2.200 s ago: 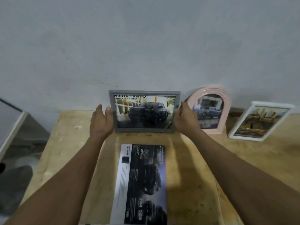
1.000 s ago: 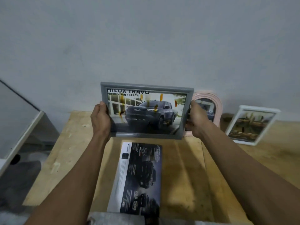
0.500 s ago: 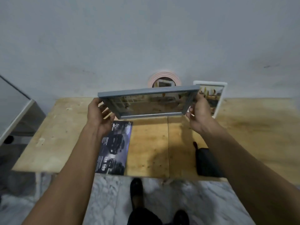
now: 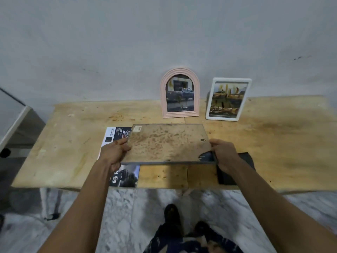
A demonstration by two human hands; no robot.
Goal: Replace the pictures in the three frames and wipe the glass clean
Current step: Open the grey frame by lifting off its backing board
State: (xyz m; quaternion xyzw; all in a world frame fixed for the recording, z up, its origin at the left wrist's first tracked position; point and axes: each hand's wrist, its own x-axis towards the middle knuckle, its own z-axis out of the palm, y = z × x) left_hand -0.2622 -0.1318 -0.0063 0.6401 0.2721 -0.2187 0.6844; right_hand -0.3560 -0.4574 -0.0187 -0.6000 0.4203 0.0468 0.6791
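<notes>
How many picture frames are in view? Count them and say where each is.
3. The grey frame is held face down over the table by both hands; the pink arched frame and the white frame stand against the wall. None seems hidden.

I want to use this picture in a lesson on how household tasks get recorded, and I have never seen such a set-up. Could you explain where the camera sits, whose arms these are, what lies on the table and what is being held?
There is no machine here. The camera is worn on a person's head and looks forward and down, so the two bare arms are the wearer's own, with their feet showing on the marble floor.

The left hand and right hand each grip a short end of a grey picture frame, turned face down so its stained brown backing shows, just above a wooden table.

On the table, a printed car brochure lies partly under the frame, and a dark flat object lies under the right wrist; what it is I cannot tell. At the back, a pink arched frame and a white frame stand upright by the wall.
</notes>
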